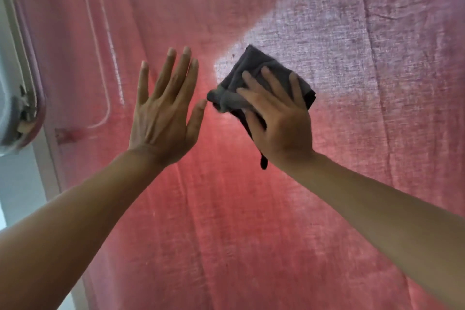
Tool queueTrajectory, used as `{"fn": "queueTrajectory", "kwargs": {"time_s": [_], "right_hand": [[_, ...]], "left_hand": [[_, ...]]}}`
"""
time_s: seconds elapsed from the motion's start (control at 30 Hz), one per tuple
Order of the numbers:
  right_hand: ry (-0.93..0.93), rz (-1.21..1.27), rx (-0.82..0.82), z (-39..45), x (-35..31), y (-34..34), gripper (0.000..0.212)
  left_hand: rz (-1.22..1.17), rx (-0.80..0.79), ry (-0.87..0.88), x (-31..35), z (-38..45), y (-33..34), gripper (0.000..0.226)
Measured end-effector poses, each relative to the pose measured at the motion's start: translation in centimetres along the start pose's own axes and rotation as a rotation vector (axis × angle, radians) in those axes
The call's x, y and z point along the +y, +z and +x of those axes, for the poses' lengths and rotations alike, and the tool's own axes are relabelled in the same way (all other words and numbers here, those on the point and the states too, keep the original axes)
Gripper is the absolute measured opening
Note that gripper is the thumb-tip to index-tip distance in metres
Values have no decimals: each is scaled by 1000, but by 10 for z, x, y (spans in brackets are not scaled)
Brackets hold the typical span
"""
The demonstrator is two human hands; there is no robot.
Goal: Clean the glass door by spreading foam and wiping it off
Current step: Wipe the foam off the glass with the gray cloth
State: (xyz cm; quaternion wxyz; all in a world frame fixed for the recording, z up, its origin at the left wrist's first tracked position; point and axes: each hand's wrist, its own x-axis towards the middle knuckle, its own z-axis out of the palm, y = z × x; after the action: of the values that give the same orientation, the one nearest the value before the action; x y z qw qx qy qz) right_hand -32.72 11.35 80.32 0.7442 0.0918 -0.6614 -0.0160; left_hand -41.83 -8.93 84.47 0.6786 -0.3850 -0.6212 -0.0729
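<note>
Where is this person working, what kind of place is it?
Probably a home, at a glass door: a pink curtain hangs behind the pane, a pale door frame runs along the left, and a grey cloth wipes it.

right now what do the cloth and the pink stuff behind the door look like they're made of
Cloth: soft, matte dark grey fabric, probably microfibre; it folds and bunches under the right hand.
Pink stuff: a thin woven curtain, maybe linen or cotton; coarse weave and creases show, and light glows through it.
</note>
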Motion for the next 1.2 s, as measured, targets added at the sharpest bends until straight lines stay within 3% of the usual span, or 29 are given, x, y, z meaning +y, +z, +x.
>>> {"fn": "queueTrajectory", "kwargs": {"time_s": [0.1,0.17,0.37,0.5,0.57,0.77,0.9,0.97,1.13,1.2], "right_hand": [[286,-8,114,55,-1,16,30],[348,-4,137,67,-13,24,32],[-60,23,-58,37,-15,14,25],[221,-40,104,136,-1,36,27],[283,-39,107,160,-4,43,28],[8,-24,-97,153,27,11,28],[430,-66,108,236,70,15,31],[515,-66,145,267,66,24,31],[106,-42,-97,284,85,4,28],[160,-71,-73,302,113,-10,31]], "left_hand": [[16,5,-31,-16,28,-6,62],[16,-9,-24,-23,40,-8,61],[-20,-52,-3,-50,57,-8,62],[-21,-39,-14,-59,98,-5,62],[-38,-36,-22,-63,122,-4,61],[-53,-83,41,-83,174,-5,65],[-40,-79,58,-92,228,-5,64],[-57,-78,53,-92,261,-3,63],[-58,-122,64,-91,312,0,64],[-59,-137,59,-89,320,0,65]]}}
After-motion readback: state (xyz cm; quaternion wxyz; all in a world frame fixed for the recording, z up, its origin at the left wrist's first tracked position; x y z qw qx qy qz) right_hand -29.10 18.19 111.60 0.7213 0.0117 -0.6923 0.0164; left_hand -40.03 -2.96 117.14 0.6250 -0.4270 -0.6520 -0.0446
